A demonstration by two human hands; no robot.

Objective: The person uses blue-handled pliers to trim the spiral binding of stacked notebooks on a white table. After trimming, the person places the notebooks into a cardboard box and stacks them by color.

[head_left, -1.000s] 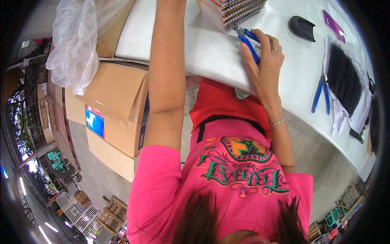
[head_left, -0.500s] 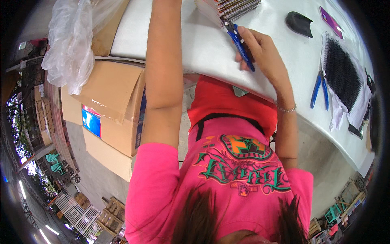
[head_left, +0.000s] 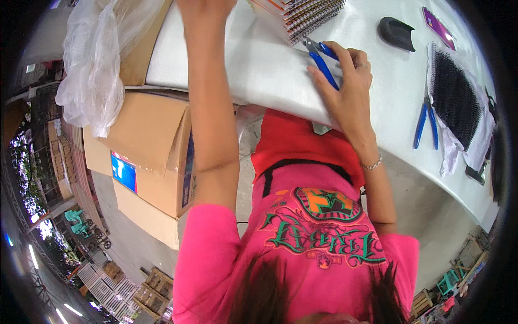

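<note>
My right hand (head_left: 348, 81) is around a pair of flush cutters (head_left: 324, 67) with blue handles, the handles spread apart. The cutters' jaws lie by the near corner of a stack of spiral-bound notebooks (head_left: 302, 19) at the far side of the white table. My left arm reaches up to the far edge of the picture. Only the wrist and back of my left hand (head_left: 206, 6) show there; its fingers are cut off from view.
On the right lie a black curved holder (head_left: 396, 33), a purple notebook (head_left: 438, 27), black binding coils (head_left: 456, 100) on white plastic, and second blue-handled cutters (head_left: 426, 125). At left stands an open cardboard box (head_left: 145, 129) below clear plastic wrap (head_left: 100, 65).
The cutters have gone from closed to spread, and my right hand's grip on them has shifted. My left hand has drawn back slightly, so its wrist now shows at the top edge.
</note>
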